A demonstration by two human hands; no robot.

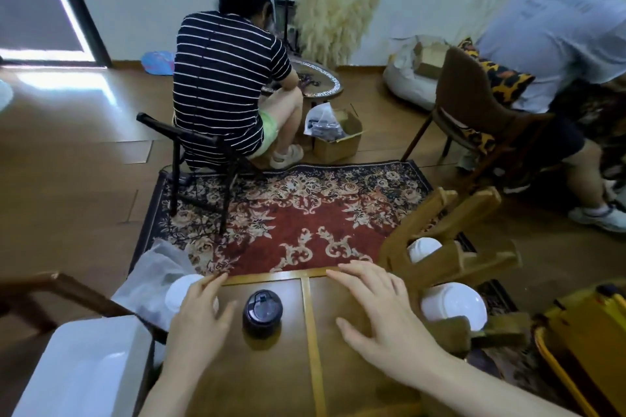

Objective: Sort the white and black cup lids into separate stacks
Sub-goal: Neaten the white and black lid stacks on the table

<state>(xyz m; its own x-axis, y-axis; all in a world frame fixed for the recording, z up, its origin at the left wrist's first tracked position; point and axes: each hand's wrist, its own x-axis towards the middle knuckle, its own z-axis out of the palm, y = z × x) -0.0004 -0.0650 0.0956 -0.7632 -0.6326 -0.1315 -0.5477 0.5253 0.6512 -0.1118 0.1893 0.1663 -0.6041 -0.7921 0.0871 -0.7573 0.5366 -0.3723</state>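
A stack of black cup lids (262, 313) stands upright on the small wooden table (271, 376), between my two hands. A stack of white lids (181, 289) sits at the table's left edge, partly hidden by my left hand (200, 318), which hovers beside it with fingers spread. My right hand (379, 311) lies flat and spread on the right half of the table, holding nothing.
A clear plastic bag (157, 276) lies left of the white lids. White bowls (454, 305) sit among wooden stands at the right. A white tray (84, 366) is at lower left. Two seated people, chairs and a patterned rug (288, 213) lie beyond the table.
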